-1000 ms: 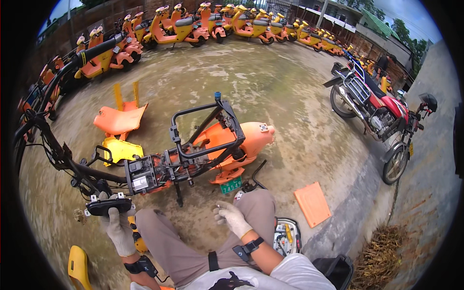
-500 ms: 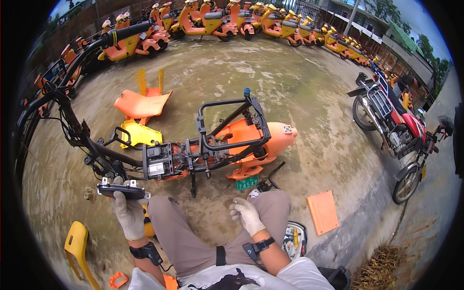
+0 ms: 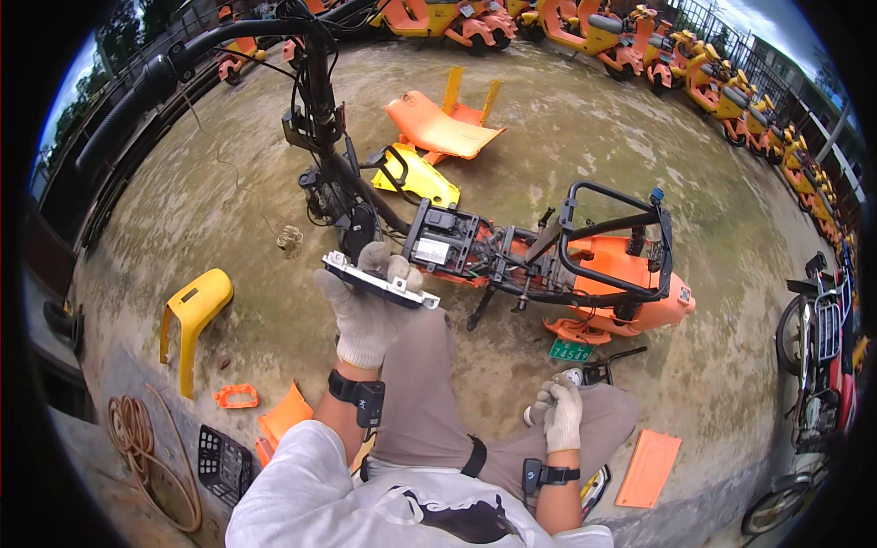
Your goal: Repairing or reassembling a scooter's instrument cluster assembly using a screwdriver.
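Note:
My left hand point(image 3: 361, 315), in a pale knit glove, is closed around a flat black part with a white rim and mounting tabs point(image 3: 388, 286). It is held tilted above my left thigh, in front of the stripped scooter frame point(image 3: 539, 260); the part's exact kind does not show. Resting by my right knee, my gloved right hand point(image 3: 561, 411) has its fingers curled together. Whatever they might hold is hidden. Beyond both hands, the frame lies with its black tubes bare and an orange rear body point(image 3: 621, 265) attached.
Yellow point(image 3: 425, 175) and orange panels point(image 3: 443, 128) lie behind the frame. A yellow fender-like cover point(image 3: 196, 306), a coiled hose point(image 3: 137, 434) and a black crate point(image 3: 224, 466) are to the left. An orange panel point(image 3: 649, 468) and a motorcycle point(image 3: 818, 356) are right; parked scooters point(image 3: 713, 78) line the back.
The view has swung left, so the scooter frame sits further right. My left hand has turned the black part, showing more of its white edge. My right hand stays near the knee, fingers still curled.

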`<state>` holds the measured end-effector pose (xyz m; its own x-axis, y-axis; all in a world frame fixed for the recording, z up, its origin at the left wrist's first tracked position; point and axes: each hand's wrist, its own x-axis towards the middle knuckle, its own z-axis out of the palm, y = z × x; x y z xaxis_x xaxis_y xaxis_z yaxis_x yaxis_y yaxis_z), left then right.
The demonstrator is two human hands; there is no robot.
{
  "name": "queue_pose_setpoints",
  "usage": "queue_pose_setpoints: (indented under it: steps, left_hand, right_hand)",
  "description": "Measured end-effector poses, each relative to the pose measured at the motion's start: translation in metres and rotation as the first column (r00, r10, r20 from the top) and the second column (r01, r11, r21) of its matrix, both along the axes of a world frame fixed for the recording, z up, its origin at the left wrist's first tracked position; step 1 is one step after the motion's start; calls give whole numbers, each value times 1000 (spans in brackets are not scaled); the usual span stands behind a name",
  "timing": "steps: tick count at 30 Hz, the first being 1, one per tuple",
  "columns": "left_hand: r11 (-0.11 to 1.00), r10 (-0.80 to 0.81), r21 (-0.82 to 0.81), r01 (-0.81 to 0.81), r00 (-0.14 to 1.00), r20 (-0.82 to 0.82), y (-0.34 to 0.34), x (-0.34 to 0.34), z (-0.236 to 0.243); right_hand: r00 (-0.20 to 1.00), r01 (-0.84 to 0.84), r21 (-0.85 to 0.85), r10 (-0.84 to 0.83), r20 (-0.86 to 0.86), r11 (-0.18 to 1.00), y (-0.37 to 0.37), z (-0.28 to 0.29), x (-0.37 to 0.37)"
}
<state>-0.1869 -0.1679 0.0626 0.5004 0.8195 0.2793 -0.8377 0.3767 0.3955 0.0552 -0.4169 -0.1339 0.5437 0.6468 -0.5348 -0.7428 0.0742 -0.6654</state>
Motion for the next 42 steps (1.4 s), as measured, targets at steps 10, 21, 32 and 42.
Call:
queue_pose_setpoints:
  steps: [10,21,32,42]
  left_hand:
    - [995,-49,83,52,998,-34,7,-9,-9]
    - [978,181,169,-121,898,-401,5,-13,-12]
    - [984,180,95,-153,846,-502,7,-1,0]
    - [975,198,28,-219,812,-549,16,-1,-6]
  right_hand:
    - [1000,12,-71,-11,10,997,4,2,-2]
    - [998,15,-149,-5,65,989,5,6,-5]
    - [1000,6,-119,-4,17,993,4,8,-5]
    - [1000,-2,-104,4,17,995,6,5,-4]
